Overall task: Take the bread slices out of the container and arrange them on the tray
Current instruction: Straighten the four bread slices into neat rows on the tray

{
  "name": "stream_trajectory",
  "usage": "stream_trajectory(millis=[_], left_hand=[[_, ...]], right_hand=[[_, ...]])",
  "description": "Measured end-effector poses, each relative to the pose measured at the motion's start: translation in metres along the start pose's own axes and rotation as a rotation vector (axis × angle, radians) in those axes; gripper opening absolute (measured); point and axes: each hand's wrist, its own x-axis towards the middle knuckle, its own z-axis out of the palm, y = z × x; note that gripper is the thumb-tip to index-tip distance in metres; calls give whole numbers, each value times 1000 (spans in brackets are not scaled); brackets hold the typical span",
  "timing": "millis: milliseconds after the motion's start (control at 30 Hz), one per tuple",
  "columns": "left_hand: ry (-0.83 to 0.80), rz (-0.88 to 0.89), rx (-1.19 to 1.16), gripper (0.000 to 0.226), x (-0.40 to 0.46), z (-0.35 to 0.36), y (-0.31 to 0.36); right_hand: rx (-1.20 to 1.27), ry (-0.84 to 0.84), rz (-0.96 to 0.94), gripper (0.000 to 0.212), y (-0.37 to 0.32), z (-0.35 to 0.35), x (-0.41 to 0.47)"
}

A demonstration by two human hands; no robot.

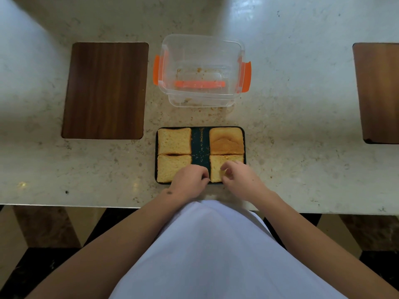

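Bench [280,130] of pale speckled stone fills the view, its near edge at the person's waist, with a dark patterned floor below; a brown wooden board [104,90] lies to the left and a second board [380,91] at the far right. Beyond the middle stands the clear container [200,70] with orange clips, holding only crumbs, so the emptying looks done. Just nearer sits the dark tray [200,145], its long axis running left to right, carrying four bread slices in a two-by-two grid with a bare crumb-strewn strip down the centre. Both hands sit at the tray's near edge: the left hand [191,180] curled over the inner corner of the near-left slice [170,168], the right hand [239,175] with fingers loosely bent, tips touching the near-right slice [217,169]. Neither hand visibly lifts anything. The near-right slice lies directly under the right hand, so any last nudge probably falls to that hand.
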Motion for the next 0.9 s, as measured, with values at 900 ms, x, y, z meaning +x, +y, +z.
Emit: stream_trajectory(millis=[900], left_hand=[[422,-454,-491,32,8,-56,-77]], right_hand=[[384,-161,123,35,-68,5,45]])
